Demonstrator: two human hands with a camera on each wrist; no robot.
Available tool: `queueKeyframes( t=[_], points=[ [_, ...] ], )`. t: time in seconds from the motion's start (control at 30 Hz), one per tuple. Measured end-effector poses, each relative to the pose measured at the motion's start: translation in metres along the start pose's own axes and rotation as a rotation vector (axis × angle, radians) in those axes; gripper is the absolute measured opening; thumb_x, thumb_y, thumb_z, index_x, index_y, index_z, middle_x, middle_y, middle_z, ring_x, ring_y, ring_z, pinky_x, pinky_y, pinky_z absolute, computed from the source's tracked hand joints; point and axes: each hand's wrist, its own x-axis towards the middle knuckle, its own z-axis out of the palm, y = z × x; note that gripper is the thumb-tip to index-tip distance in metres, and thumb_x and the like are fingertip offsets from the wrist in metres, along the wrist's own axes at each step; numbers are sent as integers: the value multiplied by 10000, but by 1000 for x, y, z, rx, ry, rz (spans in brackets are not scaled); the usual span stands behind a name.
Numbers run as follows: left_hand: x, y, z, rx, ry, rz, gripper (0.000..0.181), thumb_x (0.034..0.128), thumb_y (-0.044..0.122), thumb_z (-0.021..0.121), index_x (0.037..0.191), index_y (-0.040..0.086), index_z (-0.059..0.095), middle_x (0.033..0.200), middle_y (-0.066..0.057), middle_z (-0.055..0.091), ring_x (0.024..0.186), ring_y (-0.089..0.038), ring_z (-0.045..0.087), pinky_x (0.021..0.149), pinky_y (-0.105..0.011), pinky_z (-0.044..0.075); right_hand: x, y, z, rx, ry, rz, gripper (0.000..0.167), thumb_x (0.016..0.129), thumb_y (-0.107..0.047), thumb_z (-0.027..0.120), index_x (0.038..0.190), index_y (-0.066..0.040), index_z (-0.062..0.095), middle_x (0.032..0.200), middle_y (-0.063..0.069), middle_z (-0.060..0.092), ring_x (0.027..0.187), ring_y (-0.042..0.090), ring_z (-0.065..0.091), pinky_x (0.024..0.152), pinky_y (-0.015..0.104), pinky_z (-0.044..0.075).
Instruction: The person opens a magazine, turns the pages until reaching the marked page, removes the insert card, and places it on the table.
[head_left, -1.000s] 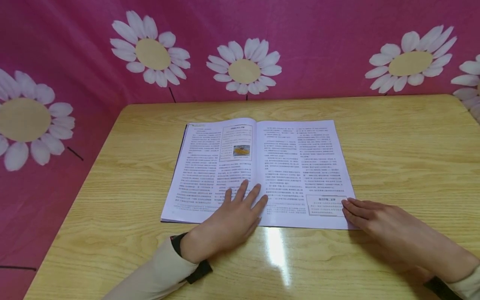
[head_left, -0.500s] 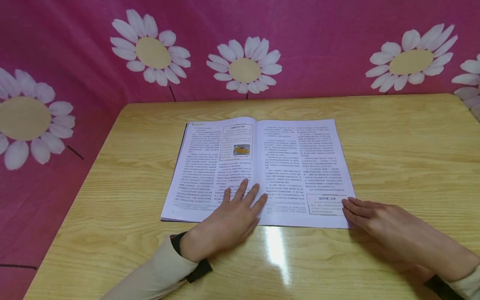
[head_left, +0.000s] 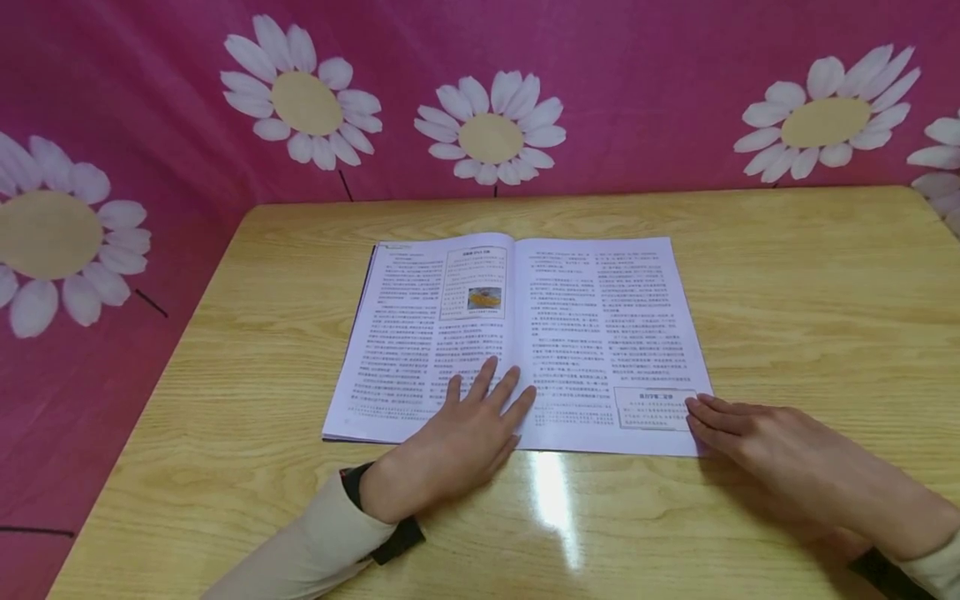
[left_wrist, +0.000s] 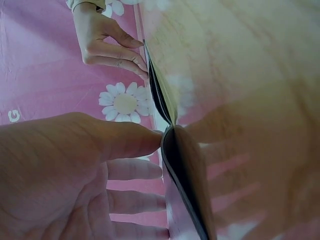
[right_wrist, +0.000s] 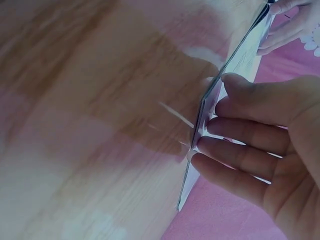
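Observation:
An open magazine (head_left: 570, 333) with printed pages lies on the wooden table in the head view. Across its lower middle, near the spine, my left hand (head_left: 450, 446) rests with fingers spread and straight. The left wrist view shows the thumb of that left hand (left_wrist: 65, 170) at the magazine's near edge (left_wrist: 172, 145). At the lower right corner, my right hand (head_left: 795, 467) touches the page edge with its fingertips, fingers held together. Seen from the right wrist, the right hand's (right_wrist: 270, 150) extended fingers meet the magazine's side edge (right_wrist: 184, 192), and its thumb lies by the near edge.
The magazine lies on a light wood-grain table (head_left: 810, 308) with a glossy light reflection in front. Behind and to the left hangs a pink cloth (head_left: 637, 92) printed with large white daisies (head_left: 491, 137). Light sleeves (head_left: 322, 533) with dark cuffs cover the forearms.

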Motion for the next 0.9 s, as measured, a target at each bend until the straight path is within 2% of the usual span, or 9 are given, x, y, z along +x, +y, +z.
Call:
queueKeyframes(
  t=[0.3,0.4,0.53,0.6,0.7,0.73,0.77,0.83,0.9],
  points=[
    [1,-1,0,-9,-9,-5,508,1037,291,400,1512,129,327,1578,-129,237,1452,-365,152,1069,-612,276,-1,1,0,28,-18,6,460,675,115,718,1112,-30,719,1187,157,658,1051,313,640,697,405,556],
    [1,-1,0,2,-9,-7,507,1036,294,401,1512,132,330,1577,-126,243,1451,-361,161,1065,-609,286,-1,1,1,42,-50,10,459,696,111,713,1129,-42,717,1203,154,652,1071,328,631,721,423,552],
    [0,-1,-1,-3,0,-5,503,1035,289,409,1506,126,342,1571,-130,256,1448,-364,172,1061,-609,293,0,0,0,89,-132,33,452,750,104,702,1176,-47,699,1246,152,633,1112,356,610,780,457,539],
    [0,-1,-1,-6,7,-2,501,1034,285,413,1503,121,346,1569,-132,259,1447,-366,175,1060,-608,295,1,0,0,110,-128,37,439,756,104,699,1171,-40,700,1239,154,637,1101,361,617,777,459,541],
    [0,-1,0,-5,11,-1,499,1035,283,408,1502,119,347,1569,-132,259,1446,-365,176,1063,-604,294,1,-1,1,99,-31,-8,402,727,118,683,1104,-18,719,1163,162,670,1019,344,657,715,438,555],
    [0,-1,0,-6,12,0,499,1035,282,408,1503,118,345,1570,-132,258,1446,-366,175,1063,-605,293,1,-1,2,76,25,-36,306,814,121,609,1062,-14,729,1120,160,685,975,330,674,688,425,558],
    [0,-2,0,-7,12,2,500,1035,284,406,1503,119,344,1570,-133,256,1446,-369,174,1063,-608,291,2,-2,3,48,85,-64,283,891,117,518,1018,-12,735,1074,155,698,928,314,687,660,414,560],
    [0,-2,1,-5,11,3,501,1035,284,407,1504,119,343,1569,-135,257,1446,-369,175,1062,-609,291,4,-4,4,-7,209,-106,430,1011,61,310,935,-1,729,982,148,709,835,287,698,612,396,557],
    [1,-2,1,-3,11,5,503,1034,284,408,1505,120,340,1569,-135,257,1446,-370,175,1061,-611,291,6,-7,4,-65,321,-126,656,1048,-20,77,882,14,710,911,150,703,757,273,690,578,387,549]
  ],
)
